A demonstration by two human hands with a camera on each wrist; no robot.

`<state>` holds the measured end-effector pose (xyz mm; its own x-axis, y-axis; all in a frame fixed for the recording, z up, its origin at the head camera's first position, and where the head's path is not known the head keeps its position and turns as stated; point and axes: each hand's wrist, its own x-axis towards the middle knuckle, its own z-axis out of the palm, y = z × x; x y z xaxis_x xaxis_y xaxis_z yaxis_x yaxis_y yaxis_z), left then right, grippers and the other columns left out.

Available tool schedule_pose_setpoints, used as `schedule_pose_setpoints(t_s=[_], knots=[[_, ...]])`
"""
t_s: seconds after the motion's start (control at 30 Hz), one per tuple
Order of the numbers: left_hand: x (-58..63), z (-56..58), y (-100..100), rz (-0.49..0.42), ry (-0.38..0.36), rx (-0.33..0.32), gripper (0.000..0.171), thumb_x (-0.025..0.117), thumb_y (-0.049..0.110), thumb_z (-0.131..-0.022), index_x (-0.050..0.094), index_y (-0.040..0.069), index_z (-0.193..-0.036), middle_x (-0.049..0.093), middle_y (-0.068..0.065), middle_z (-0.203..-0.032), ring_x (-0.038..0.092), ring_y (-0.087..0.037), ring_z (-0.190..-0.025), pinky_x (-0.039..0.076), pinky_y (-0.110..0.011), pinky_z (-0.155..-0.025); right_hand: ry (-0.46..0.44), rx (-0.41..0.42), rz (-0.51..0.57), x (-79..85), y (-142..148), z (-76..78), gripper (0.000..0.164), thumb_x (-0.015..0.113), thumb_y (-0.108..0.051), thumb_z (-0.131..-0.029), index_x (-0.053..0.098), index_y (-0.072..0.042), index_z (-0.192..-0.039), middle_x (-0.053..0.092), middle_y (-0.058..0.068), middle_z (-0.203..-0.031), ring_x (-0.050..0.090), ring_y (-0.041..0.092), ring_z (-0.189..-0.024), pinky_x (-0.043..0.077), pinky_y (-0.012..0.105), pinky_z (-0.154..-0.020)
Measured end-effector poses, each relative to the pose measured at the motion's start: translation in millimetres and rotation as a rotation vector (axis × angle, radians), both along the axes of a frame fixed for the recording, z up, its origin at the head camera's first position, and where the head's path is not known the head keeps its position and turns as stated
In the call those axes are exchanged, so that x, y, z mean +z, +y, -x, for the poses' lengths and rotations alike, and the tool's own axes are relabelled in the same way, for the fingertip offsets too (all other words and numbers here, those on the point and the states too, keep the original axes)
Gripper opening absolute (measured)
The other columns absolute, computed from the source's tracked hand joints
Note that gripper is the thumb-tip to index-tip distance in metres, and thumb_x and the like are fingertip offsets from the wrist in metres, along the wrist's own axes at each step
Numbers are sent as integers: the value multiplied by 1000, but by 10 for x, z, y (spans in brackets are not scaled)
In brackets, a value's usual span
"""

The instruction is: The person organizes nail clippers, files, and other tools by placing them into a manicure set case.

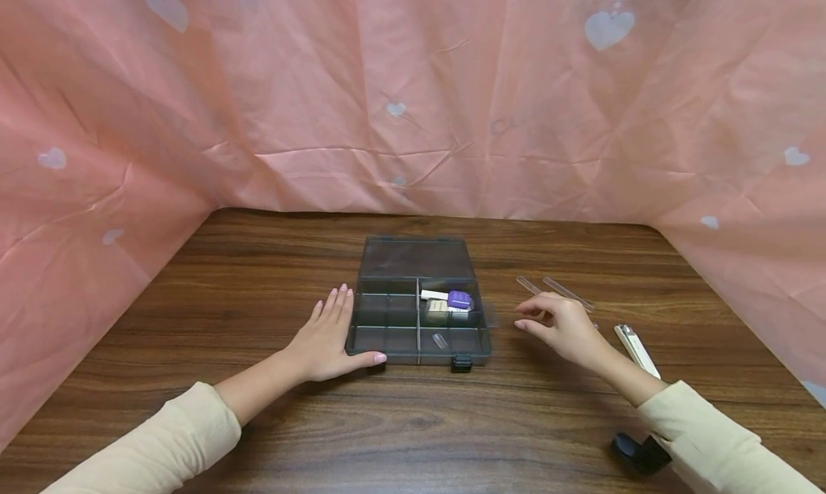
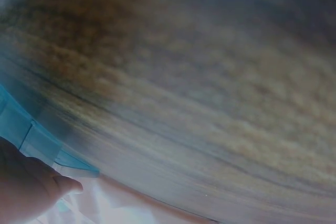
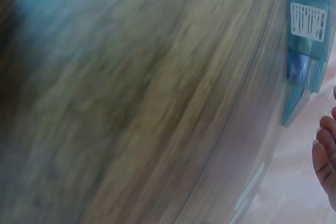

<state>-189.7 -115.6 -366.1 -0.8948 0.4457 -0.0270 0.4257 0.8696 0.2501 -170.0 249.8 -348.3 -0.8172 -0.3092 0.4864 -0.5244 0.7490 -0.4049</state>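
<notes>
A clear grey compartment box (image 1: 403,359) lies on the table with its lid folded back. My left hand (image 1: 328,342) rests against its left side, fingers straight, thumb along the front edge. To the right of the box, my right hand (image 1: 561,329) hovers over the table, fingers loosely bent, a gap between thumb and forefinger and nothing visible in it. A purple-labelled nail polish bottle (image 1: 459,300) with a white cap lies in a right compartment beside a pale-labelled bottle (image 1: 437,307). A small clear curved piece (image 1: 440,340) lies in the front right compartment.
Clear thin strips (image 1: 568,294) lie on the table beyond my right hand. A white tool with a metal head (image 1: 637,349) lies by my right forearm, and a black object (image 1: 635,451) is partly under the sleeve. Pink curtains (image 1: 413,121) enclose the table (image 1: 271,250).
</notes>
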Motion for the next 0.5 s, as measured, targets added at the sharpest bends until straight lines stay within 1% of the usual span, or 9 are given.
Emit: schedule_pose_setpoints(t_s=[0.1, 0.3, 0.4, 0.5], knots=[[-10, -1, 0, -4, 8, -2, 114, 50, 74, -76, 9, -7, -146, 5, -24, -154, 4, -36, -144, 11, -51, -116, 4, -10, -4, 6, 50, -21, 15, 76, -4, -72, 71, -3, -86, 67, 3, -79, 55, 6, -68, 48, 24, -56], [-35, 7, 6, -3, 18, -1, 114, 50, 74, -76, 10, -7, -146, 6, -24, -154, 4, -36, -144, 12, -51, -115, -20, -42, -9, 12, 170, -43, 18, 75, -2, -72, 70, -1, -89, 68, 7, -80, 51, -4, -68, 49, 24, -56], [-38, 10, 6, -5, 13, 0, 114, 50, 74, -76, 10, -7, -146, 6, -24, -154, 4, -36, -144, 12, -51, -115, -25, -52, -19, 10, 234, -49, 19, 75, -3, -73, 70, -1, -91, 69, 8, -83, 51, -5, -70, 49, 24, -57], [-34, 10, 3, -3, 7, -1, 114, 50, 74, -76, 9, -7, -146, 5, -24, -154, 4, -36, -144, 11, -51, -115, -9, -61, -25, 18, 300, -57, 19, 75, -3, -73, 70, -1, -91, 69, 8, -83, 52, -6, -70, 49, 23, -57]])
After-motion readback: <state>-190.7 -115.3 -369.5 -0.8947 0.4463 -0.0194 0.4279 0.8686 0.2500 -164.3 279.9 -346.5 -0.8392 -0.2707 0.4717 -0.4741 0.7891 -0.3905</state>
